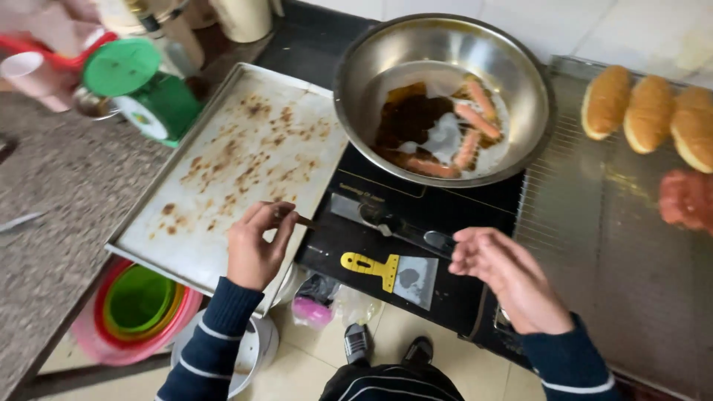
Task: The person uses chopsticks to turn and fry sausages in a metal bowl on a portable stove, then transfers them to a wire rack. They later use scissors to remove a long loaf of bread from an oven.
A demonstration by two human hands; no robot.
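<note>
Left hand point(256, 249) curled, fingertips pinching a thin brown stick-like item point(301, 220); only a short stub shows, pointing right and slightly down toward the cooktop, long axis roughly left-right. What it is cannot be told. The hand hovers over the near right edge of a stained metal baking tray point(223, 160).

Right hand point(501, 275) loosely curled, fingertips at the handle end of a dark-handled metal spatula point(394, 223); firm grasp or just touch, cannot tell. The spatula lies on the black induction cooktop point(453, 289), long axis running from upper left, blade end, to lower right, handle end at the fingers. Just below it a yellow-handled scraper point(394, 271) lies flat, handle pointing left, blade right.

At the far side of the cooktop sits a steel bowl-shaped pan point(445, 96) with sausages point(471, 130) and dark sauce. Right of it a wire rack point(594, 245) carries three buns point(650, 111) along its far edge. Far left corner of the grey speckled worktop point(52, 208): a green kitchen scale point(141, 89). Below the worktop edge, stacked coloured plastic basins point(137, 312) on a pale tiled floor. Striped dark sleeves on both arms.
</note>
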